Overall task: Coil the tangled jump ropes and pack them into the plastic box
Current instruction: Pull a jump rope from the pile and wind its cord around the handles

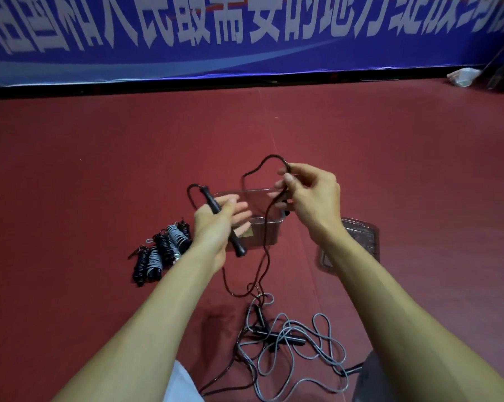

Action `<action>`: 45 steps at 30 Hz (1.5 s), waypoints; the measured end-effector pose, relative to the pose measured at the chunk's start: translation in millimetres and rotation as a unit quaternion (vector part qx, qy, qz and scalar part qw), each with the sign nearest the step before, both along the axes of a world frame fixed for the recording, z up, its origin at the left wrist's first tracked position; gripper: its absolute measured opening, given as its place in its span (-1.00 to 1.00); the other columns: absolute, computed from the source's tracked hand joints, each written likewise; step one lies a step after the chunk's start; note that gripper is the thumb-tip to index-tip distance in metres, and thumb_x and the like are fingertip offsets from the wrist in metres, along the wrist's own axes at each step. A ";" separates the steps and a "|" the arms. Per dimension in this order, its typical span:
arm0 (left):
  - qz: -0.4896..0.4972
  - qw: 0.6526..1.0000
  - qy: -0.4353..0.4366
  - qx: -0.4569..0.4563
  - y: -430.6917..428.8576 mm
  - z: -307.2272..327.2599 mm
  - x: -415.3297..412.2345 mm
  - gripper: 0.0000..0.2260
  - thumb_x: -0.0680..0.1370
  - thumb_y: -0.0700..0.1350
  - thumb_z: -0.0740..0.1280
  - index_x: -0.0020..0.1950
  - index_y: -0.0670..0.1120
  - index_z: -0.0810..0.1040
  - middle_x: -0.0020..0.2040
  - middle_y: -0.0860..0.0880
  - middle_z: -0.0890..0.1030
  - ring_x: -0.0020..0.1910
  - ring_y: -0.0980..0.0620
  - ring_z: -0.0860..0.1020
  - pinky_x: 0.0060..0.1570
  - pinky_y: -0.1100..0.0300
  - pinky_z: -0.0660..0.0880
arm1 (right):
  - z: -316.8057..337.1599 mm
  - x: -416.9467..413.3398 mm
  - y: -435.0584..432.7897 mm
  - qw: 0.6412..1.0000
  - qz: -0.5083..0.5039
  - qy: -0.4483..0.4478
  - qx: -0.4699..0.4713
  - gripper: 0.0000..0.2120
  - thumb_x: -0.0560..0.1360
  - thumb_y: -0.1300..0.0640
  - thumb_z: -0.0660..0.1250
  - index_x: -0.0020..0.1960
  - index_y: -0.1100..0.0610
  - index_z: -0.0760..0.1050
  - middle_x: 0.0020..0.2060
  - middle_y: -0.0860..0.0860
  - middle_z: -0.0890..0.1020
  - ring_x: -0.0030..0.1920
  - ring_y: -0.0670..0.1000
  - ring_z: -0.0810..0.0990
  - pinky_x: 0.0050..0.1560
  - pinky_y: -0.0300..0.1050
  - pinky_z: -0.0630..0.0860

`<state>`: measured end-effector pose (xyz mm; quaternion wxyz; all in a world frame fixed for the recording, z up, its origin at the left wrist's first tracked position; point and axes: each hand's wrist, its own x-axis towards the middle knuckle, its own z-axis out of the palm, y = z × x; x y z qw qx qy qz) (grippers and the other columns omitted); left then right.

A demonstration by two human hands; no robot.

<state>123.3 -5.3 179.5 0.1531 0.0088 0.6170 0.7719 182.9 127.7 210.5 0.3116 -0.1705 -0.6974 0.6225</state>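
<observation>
You had the black handle (213, 206) pinned under your left hand (216, 224) thumb, fingers splayed, right hand (311, 195) pinching the rope (274, 156), box (256, 232) just beyond your fingertips, so I'd have kept wraps snug and even, though blur hid that left grip.

Clear plastic box (258, 232) stands open; coiled ropes (160, 253) lie left, tangled grey and black ropes (291, 340) nearer.
</observation>
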 end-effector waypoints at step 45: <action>-0.014 0.997 0.040 0.072 -16.2 17.9 -3.6 -0.87 0.65 -0.25 0.20 0.04 -0.11 0.54 0.01 -0.14 0.66 0.01 -0.04 0.67 -0.03 0.15 0.61 | -19.4 -21.4 -20.6 0.993 0.010 -0.075 0.091 -0.94 0.50 0.16 0.42 -0.08 0.10 0.68 -0.30 -0.01 0.69 -0.27 0.05 0.71 -0.14 0.11 0.66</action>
